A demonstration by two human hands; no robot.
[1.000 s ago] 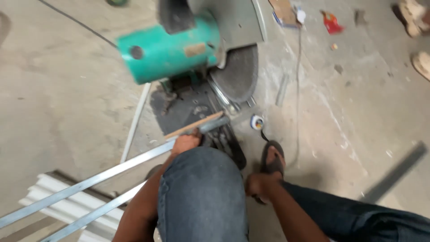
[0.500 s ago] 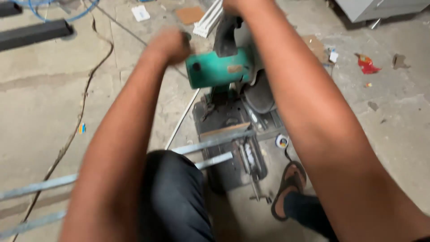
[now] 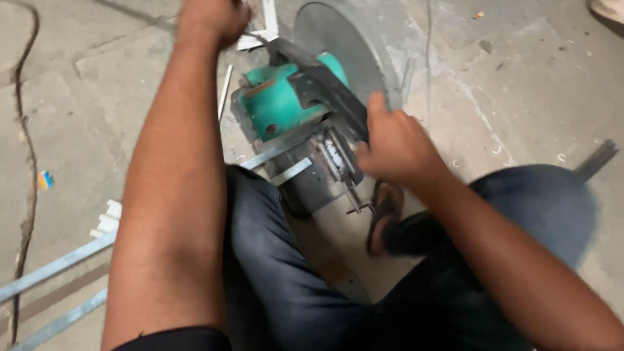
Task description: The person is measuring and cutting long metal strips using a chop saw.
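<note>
Overhead, left hand point(image 3: 211, 19) on saw handle point(image 3: 257, 36)

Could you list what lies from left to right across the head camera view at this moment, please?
Dark cable on the floor → small coloured scrap → left hand gripping the saw's handle → green chop saw motor → right hand by the blade guard → grey metal bar at the right edge.
</note>
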